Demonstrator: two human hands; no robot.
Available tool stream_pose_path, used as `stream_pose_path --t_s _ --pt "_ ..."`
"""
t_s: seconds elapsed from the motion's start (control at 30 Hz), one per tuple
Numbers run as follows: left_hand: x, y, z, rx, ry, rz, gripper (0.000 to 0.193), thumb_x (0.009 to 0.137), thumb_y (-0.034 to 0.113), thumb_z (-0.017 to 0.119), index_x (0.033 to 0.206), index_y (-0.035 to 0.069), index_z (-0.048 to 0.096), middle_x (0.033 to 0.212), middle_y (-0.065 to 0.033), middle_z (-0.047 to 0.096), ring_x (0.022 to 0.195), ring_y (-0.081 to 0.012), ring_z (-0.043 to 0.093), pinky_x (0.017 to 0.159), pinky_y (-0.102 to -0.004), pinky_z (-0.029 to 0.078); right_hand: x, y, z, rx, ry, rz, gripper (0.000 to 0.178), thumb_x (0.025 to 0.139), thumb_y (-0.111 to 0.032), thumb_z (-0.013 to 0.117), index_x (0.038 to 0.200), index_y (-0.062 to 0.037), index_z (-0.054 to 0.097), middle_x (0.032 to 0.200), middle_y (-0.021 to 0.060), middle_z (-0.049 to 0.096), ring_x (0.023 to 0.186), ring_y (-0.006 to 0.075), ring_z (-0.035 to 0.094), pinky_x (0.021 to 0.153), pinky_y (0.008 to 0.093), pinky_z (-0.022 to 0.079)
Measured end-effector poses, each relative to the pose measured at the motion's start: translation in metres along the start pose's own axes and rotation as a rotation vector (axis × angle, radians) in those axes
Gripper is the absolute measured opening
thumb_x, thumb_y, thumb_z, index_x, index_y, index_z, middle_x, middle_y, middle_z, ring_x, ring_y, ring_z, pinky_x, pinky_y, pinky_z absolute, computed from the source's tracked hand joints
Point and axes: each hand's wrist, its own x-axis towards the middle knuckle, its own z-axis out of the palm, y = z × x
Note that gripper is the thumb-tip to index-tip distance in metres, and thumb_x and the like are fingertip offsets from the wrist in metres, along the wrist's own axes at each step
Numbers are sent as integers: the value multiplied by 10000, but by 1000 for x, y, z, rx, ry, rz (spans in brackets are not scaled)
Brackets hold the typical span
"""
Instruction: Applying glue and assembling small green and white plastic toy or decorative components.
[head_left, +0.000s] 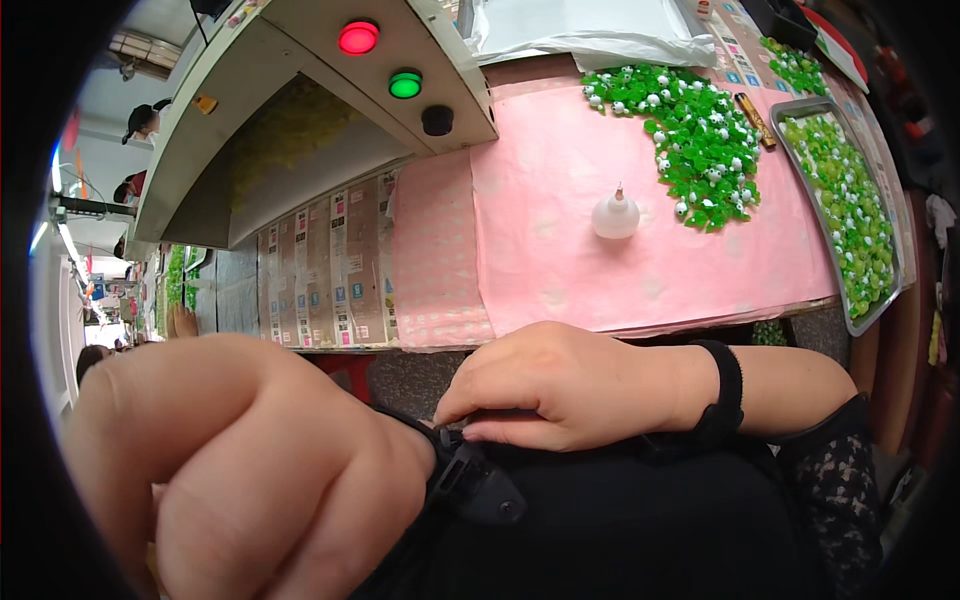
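Observation:
My right hand [550,390], with a black band round its wrist, is closed in front of my chest. Its thumb and fingertips pinch the end of a black strap clip [475,485] on my dark clothing. Very close in the lower left is my left hand [290,440], large in the picture; its fingers are hidden. Beyond the hands, a small round whitish squeeze bottle [616,215] with a thin tip stands on the pink sheet [550,270]. Loose green pieces with white dotted balls [705,150] lie heaped to its right.
A metal tray [850,322] of similar green pieces sits at the right edge of the table. A lighter-like stick [755,122] lies beside the heap. At left stands a beige machine [290,50] with red and green lights and an opening. A white-lined tray [590,35] is at the back.

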Motion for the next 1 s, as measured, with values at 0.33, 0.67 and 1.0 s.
stream_pose_path --t_s 0.33,0.67,1.0 --pt "-5 -7 -8 -17 61 86 148 908 3 523 771 -35 564 911 -152 542 673 -233 565 586 -342 533 0 -1 7 -47 55 -28 222 860 -47 634 1081 -26 645 953 125 677 862 292 662 753 368 536" --pt "-2 5 -11 91 147 10 149 880 39 603 752 -30 572 900 -138 555 706 -231 598 611 -359 572 0 -2 8 -21 116 33 171 818 -92 660 977 -28 666 867 131 671 803 316 649 720 385 521" --pt "2 13 -53 144 202 12 23 855 32 649 850 44 630 968 -44 563 770 -136 597 756 -296 546 -8 -1 0 -66 125 159 201 830 -111 687 1009 -22 674 892 141 681 833 311 660 741 377 524"
